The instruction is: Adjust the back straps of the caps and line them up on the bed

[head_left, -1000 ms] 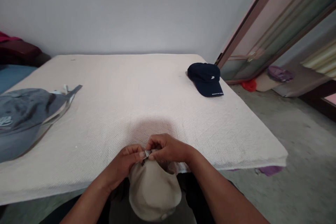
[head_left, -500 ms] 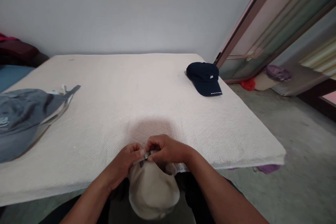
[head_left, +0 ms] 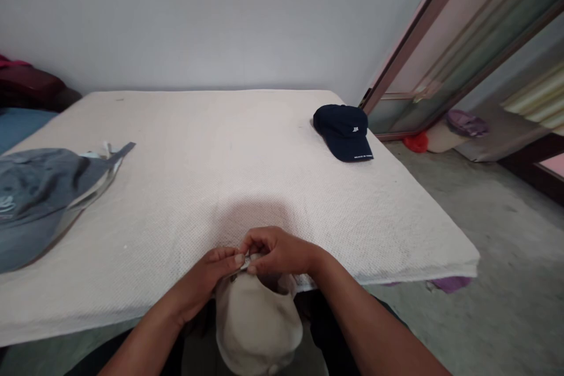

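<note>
A beige cap (head_left: pixel 259 323) hangs at the table's front edge, over my lap, with its back opening facing up. My left hand (head_left: pixel 215 270) pinches the cap's strap at the left of that opening. Fingers and thumb of my right hand (head_left: pixel 275 251) close on the same strap, right beside the left fingertips. The buckle area between them is mostly covered by my fingers. To the left a grey cap (head_left: pixel 39 188) lies on the table, its strap end sticking out. A navy cap (head_left: pixel 341 132) with small white lettering rests toward the right back.
A white textured cover (head_left: pixel 198 147) spreads over the table, which meets a pale wall (head_left: pixel 198 17). On the right are a framed glass door (head_left: pixel 409 59) and grey floor with a red item (head_left: pixel 415 141). Dark red things (head_left: pixel 30 85) stand at the far left.
My fingers have shifted slightly on the strap, and the metallic buckle seen before is now mostly covered. The beige cap has dropped a little. The other caps stay put.
</note>
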{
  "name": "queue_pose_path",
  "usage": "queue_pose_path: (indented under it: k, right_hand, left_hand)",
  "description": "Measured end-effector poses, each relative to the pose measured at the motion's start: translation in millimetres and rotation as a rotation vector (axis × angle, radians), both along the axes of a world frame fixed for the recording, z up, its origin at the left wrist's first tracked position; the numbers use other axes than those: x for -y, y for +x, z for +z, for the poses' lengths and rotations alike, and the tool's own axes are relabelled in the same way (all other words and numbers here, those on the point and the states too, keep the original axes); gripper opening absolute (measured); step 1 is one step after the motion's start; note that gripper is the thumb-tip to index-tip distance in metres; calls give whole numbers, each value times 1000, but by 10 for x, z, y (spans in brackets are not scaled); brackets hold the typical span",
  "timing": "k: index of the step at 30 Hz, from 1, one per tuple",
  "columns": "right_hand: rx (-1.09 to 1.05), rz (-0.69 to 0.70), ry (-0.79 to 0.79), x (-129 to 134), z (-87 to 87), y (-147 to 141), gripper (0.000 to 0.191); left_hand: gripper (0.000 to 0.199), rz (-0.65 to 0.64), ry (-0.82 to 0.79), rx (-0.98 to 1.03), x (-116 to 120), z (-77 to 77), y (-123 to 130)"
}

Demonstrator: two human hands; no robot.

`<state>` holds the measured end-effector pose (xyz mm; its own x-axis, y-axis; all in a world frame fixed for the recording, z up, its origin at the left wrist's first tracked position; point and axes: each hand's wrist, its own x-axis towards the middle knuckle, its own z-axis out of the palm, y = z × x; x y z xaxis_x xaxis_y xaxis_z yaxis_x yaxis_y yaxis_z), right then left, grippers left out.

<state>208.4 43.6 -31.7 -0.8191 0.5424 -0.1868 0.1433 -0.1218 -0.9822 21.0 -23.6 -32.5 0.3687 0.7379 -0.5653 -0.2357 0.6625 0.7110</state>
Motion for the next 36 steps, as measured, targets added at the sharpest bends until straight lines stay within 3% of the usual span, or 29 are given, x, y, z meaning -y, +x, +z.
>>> queue_pose_path:
  k: [13,20,28,36]
  right_hand:
    - [-183,-25,-279,-40,109,98,24]
    - [-281,-72,-316,-34,105,110,19]
    - [-191,-27,-337,-31,71,115,15]
    - [-445,-191,-554,-25,89,107,17]
  left_hand:
    - [18,115,-16,89,5,9,5]
    - [21,1,17,174,-17,104,36]
    - [18,189,-41,223,-34,138,-78]
    - [20,166,-78,181,-71,121,-60]
